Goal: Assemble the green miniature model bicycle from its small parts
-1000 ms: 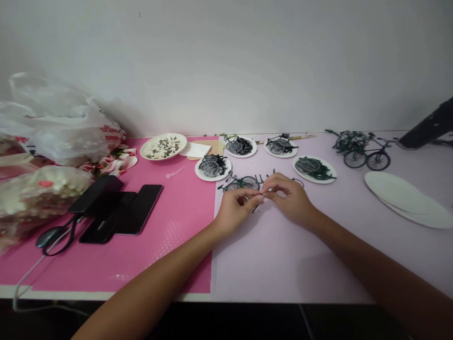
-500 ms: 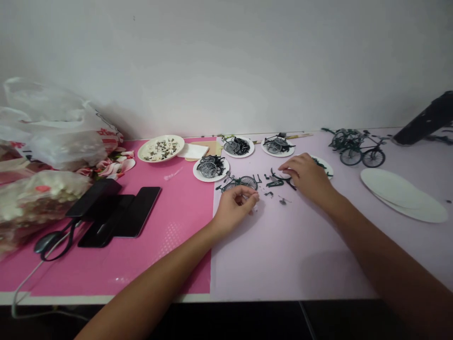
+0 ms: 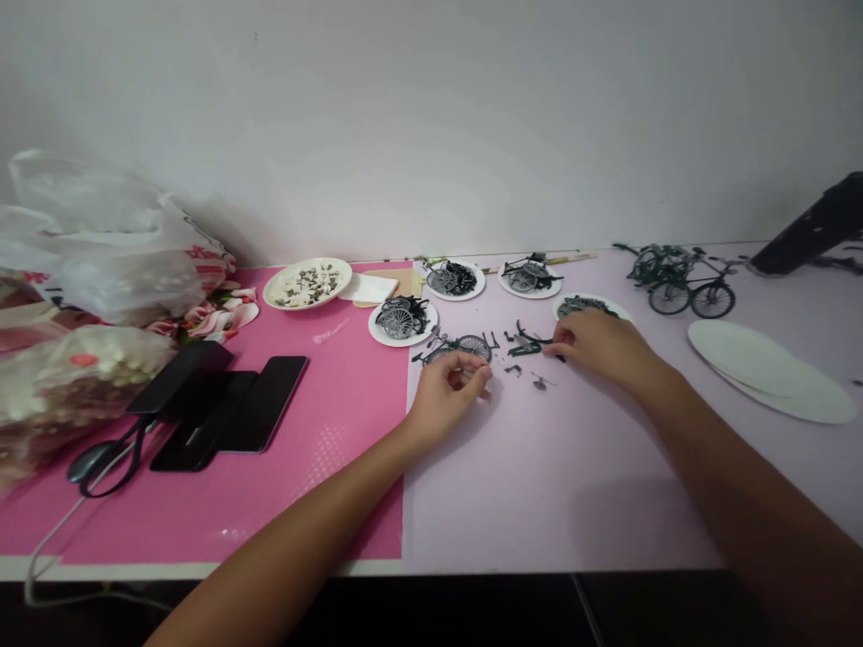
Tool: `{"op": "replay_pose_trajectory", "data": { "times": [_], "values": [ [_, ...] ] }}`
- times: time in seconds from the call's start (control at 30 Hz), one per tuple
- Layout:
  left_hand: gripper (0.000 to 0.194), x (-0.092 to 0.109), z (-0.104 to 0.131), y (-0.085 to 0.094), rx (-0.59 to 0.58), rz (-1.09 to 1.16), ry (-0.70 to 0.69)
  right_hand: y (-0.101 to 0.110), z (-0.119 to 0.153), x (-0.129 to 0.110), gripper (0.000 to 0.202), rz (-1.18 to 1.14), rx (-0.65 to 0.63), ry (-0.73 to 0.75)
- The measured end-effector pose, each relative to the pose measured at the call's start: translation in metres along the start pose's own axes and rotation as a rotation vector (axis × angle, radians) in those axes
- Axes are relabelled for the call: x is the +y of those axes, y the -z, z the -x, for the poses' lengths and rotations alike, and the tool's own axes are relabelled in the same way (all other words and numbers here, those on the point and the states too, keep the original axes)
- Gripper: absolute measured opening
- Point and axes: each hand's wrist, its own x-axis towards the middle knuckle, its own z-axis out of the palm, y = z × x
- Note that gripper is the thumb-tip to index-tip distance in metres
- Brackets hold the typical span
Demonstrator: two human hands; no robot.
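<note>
My left hand [image 3: 447, 395] is curled just above the table, thumb and forefinger pinched together. Whatever lies between them is too small to make out. Right behind it a small model bicycle [image 3: 465, 345] is partly covered by my fingers. My right hand [image 3: 600, 349] reaches down over loose dark bicycle parts [image 3: 526, 344], its fingertips drawn together at their right end. I cannot make out what is in them. A small grey part [image 3: 540, 382] and tiny bits lie between the hands. Beyond my right hand a white plate [image 3: 628, 314] of dark green pieces is partly hidden.
White plates of wheels and black parts [image 3: 404, 340] stand toward the wall. Finished-looking model bicycles [image 3: 674, 279] cluster at right, near white discs [image 3: 748, 359] and a black cylinder [image 3: 805, 225]. At left are phones [image 3: 262, 404], a bowl [image 3: 310, 305] and plastic bags [image 3: 101, 252].
My right hand has moved slightly right and lower, its fingers closing in on the dark parts and uncovering more of the plate behind. My left hand has barely moved.
</note>
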Motion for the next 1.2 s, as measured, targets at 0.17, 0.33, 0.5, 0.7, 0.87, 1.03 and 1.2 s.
{"op": "replay_pose_trajectory", "data": {
  "times": [0.17,0.33,0.5,0.7,0.87,1.03,1.2],
  "values": [
    [0.021,-0.002,0.000,0.000,-0.003,0.000,-0.012,0.001,0.001,-0.004,0.026,-0.025,-0.109,-0.094],
    [0.020,-0.003,0.000,-0.001,-0.004,0.011,-0.026,0.012,0.003,-0.018,0.013,0.017,-0.257,-0.220],
    [0.018,-0.002,0.001,-0.001,0.000,0.003,-0.029,0.022,0.006,-0.029,0.018,0.099,-0.271,-0.185],
    [0.018,-0.001,0.000,0.000,0.017,0.009,-0.022,0.030,0.008,-0.030,0.016,0.082,-0.183,-0.166],
    [0.019,0.000,0.000,0.000,0.047,0.010,-0.034,0.019,0.006,-0.026,0.024,-0.056,0.153,0.034],
    [0.023,0.003,0.000,-0.001,0.064,0.051,-0.016,0.008,0.009,-0.049,0.022,-0.385,0.381,0.255],
    [0.029,0.004,-0.001,-0.001,0.060,0.116,-0.015,-0.002,0.021,-0.079,0.017,-0.538,0.369,0.349]
  ]
}}
